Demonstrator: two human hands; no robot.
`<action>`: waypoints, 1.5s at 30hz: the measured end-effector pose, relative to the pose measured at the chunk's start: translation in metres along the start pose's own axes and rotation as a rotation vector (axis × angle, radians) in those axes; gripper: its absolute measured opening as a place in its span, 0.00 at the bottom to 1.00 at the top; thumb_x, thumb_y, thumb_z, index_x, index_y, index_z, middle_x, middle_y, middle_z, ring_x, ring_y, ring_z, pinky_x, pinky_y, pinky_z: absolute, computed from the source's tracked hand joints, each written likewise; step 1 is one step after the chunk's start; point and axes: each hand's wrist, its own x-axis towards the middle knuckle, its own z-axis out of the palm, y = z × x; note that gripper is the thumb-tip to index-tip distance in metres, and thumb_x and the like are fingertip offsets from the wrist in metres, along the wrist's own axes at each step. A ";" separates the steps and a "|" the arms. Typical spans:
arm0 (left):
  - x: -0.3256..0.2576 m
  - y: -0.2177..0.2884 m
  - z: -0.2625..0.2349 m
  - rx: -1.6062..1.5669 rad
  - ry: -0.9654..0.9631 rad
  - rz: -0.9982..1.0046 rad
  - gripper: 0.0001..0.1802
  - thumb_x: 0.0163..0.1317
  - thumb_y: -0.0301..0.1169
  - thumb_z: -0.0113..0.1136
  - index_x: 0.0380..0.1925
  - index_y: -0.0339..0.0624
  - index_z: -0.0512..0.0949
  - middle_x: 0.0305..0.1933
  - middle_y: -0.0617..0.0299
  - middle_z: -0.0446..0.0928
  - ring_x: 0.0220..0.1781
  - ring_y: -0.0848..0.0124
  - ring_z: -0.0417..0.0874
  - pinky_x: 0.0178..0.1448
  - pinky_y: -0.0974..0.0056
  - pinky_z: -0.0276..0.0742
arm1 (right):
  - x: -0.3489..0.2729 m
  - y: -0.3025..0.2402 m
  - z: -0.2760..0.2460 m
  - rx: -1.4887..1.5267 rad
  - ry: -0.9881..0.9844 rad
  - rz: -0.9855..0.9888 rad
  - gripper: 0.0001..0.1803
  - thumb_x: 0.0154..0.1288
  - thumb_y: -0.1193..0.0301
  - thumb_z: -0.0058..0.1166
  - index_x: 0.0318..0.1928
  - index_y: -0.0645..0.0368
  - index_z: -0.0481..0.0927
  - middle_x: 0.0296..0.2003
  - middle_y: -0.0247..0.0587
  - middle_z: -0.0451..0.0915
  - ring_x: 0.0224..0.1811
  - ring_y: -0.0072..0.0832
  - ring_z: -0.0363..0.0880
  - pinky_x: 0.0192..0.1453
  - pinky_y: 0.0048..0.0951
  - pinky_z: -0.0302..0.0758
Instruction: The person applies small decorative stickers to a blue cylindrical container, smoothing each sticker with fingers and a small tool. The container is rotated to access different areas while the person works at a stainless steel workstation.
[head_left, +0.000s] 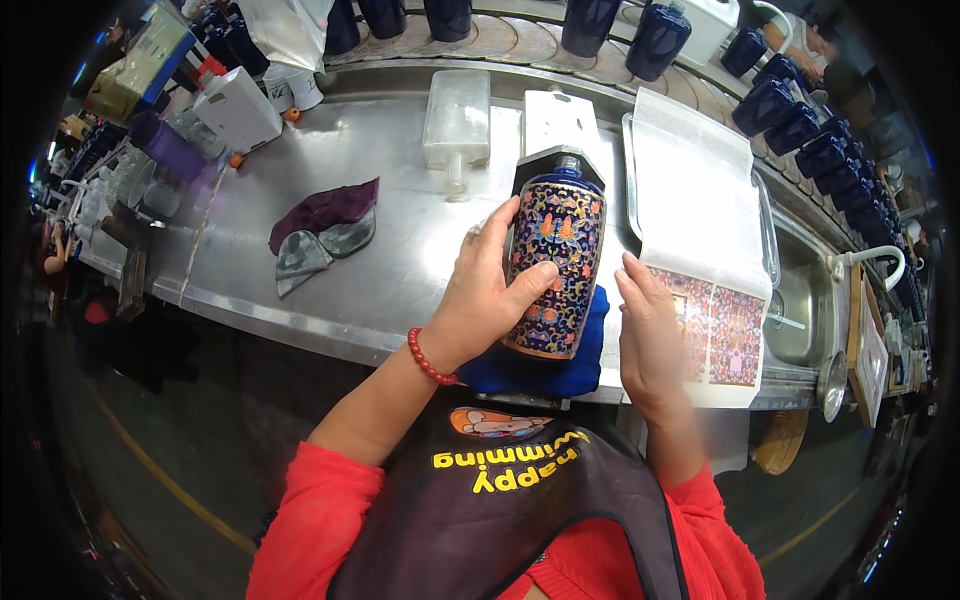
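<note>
A dark blue bottle (556, 262) with a colourful floral pattern stands tilted in front of me, its narrow neck pointing away. Around its left side wraps my left hand (490, 285), thumb across the patterned front and a red bead bracelet at the wrist. Just right of the bottle, my right hand (650, 335) is raised with fingers stretched, apart from it and slightly blurred. Under the bottle lies a blue cloth (585, 360) at the table's near edge. To the right, patterned sheets (735, 330) lie partly beneath white paper (695, 190).
A clear glass bottle (457, 120) lies on the metal table (380, 310). Purple and grey cloths (325, 228) are to the left, near a white box (238, 110). Blue bottles (658, 40) line a conveyor (500, 40) behind. A sink (805, 310) and another person (808, 45) are at right.
</note>
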 end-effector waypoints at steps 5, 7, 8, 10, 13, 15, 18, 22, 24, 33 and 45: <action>0.000 0.000 0.005 0.034 0.006 0.014 0.47 0.67 0.45 0.68 0.75 0.26 0.58 0.69 0.32 0.69 0.72 0.44 0.70 0.77 0.48 0.63 | 0.005 -0.002 0.005 -0.069 0.002 -0.082 0.32 0.66 0.91 0.47 0.69 0.60 0.74 0.71 0.57 0.70 0.71 0.49 0.72 0.75 0.44 0.68; 0.001 0.001 0.007 0.032 0.005 0.005 0.48 0.67 0.44 0.69 0.75 0.26 0.56 0.69 0.32 0.68 0.73 0.45 0.70 0.78 0.49 0.63 | 0.008 -0.006 0.004 -0.084 0.005 -0.103 0.36 0.59 0.93 0.49 0.69 0.60 0.76 0.69 0.60 0.71 0.69 0.53 0.73 0.74 0.46 0.69; 0.002 0.002 0.007 -0.016 0.001 -0.004 0.49 0.66 0.44 0.69 0.76 0.26 0.56 0.70 0.32 0.68 0.73 0.45 0.70 0.78 0.49 0.63 | 0.010 -0.007 0.004 -0.102 -0.014 -0.093 0.38 0.55 0.94 0.49 0.69 0.61 0.76 0.68 0.62 0.72 0.68 0.55 0.73 0.73 0.47 0.70; 0.005 0.002 0.005 -0.156 -0.019 -0.058 0.49 0.67 0.45 0.69 0.76 0.26 0.55 0.72 0.32 0.66 0.74 0.45 0.69 0.78 0.50 0.62 | 0.014 -0.011 0.004 -0.095 -0.011 -0.089 0.40 0.55 0.93 0.50 0.70 0.59 0.75 0.69 0.63 0.71 0.68 0.56 0.73 0.72 0.48 0.70; 0.008 0.003 0.007 -0.320 -0.033 -0.094 0.50 0.67 0.45 0.69 0.76 0.26 0.54 0.72 0.34 0.66 0.75 0.49 0.68 0.78 0.52 0.63 | 0.020 -0.015 0.006 -0.098 -0.030 -0.079 0.42 0.55 0.93 0.51 0.72 0.56 0.74 0.70 0.63 0.69 0.67 0.57 0.72 0.72 0.49 0.70; 0.009 0.003 0.006 -0.148 -0.063 -0.116 0.49 0.70 0.42 0.67 0.78 0.28 0.51 0.77 0.40 0.61 0.78 0.56 0.65 0.79 0.56 0.62 | 0.023 -0.017 0.008 -0.113 -0.041 -0.087 0.42 0.55 0.92 0.52 0.73 0.54 0.73 0.71 0.63 0.68 0.67 0.57 0.72 0.71 0.50 0.70; 0.009 0.003 0.009 -0.298 -0.048 -0.112 0.49 0.70 0.42 0.67 0.78 0.26 0.51 0.75 0.39 0.63 0.77 0.56 0.65 0.79 0.56 0.63 | 0.026 -0.018 0.009 -0.152 -0.053 -0.098 0.43 0.56 0.91 0.53 0.73 0.51 0.73 0.71 0.62 0.67 0.66 0.57 0.72 0.70 0.51 0.71; 0.010 0.001 0.007 -0.555 -0.092 -0.144 0.49 0.70 0.42 0.66 0.77 0.24 0.50 0.74 0.36 0.63 0.77 0.53 0.66 0.80 0.54 0.61 | 0.027 -0.018 0.008 -0.168 -0.068 -0.088 0.43 0.56 0.91 0.53 0.74 0.50 0.73 0.71 0.63 0.66 0.66 0.57 0.72 0.69 0.51 0.71; 0.011 0.000 0.005 -0.420 -0.105 -0.142 0.48 0.72 0.39 0.64 0.79 0.27 0.48 0.79 0.41 0.58 0.79 0.58 0.63 0.80 0.57 0.61 | 0.028 -0.018 0.007 -0.179 -0.074 -0.083 0.43 0.57 0.90 0.53 0.74 0.50 0.72 0.71 0.64 0.66 0.66 0.57 0.72 0.69 0.51 0.71; 0.012 0.006 0.003 -0.326 -0.070 -0.080 0.46 0.73 0.42 0.61 0.79 0.27 0.50 0.77 0.38 0.61 0.78 0.52 0.64 0.82 0.54 0.57 | 0.042 -0.018 0.000 -0.185 -0.077 -0.015 0.44 0.55 0.91 0.49 0.76 0.57 0.69 0.70 0.66 0.66 0.64 0.57 0.73 0.69 0.51 0.71; 0.022 0.006 -0.005 0.334 -0.005 0.466 0.46 0.74 0.63 0.50 0.75 0.32 0.66 0.74 0.33 0.66 0.71 0.40 0.69 0.77 0.43 0.57 | 0.070 -0.017 -0.003 -0.241 -0.146 -0.001 0.43 0.58 0.87 0.53 0.76 0.49 0.70 0.70 0.58 0.67 0.64 0.53 0.73 0.64 0.48 0.72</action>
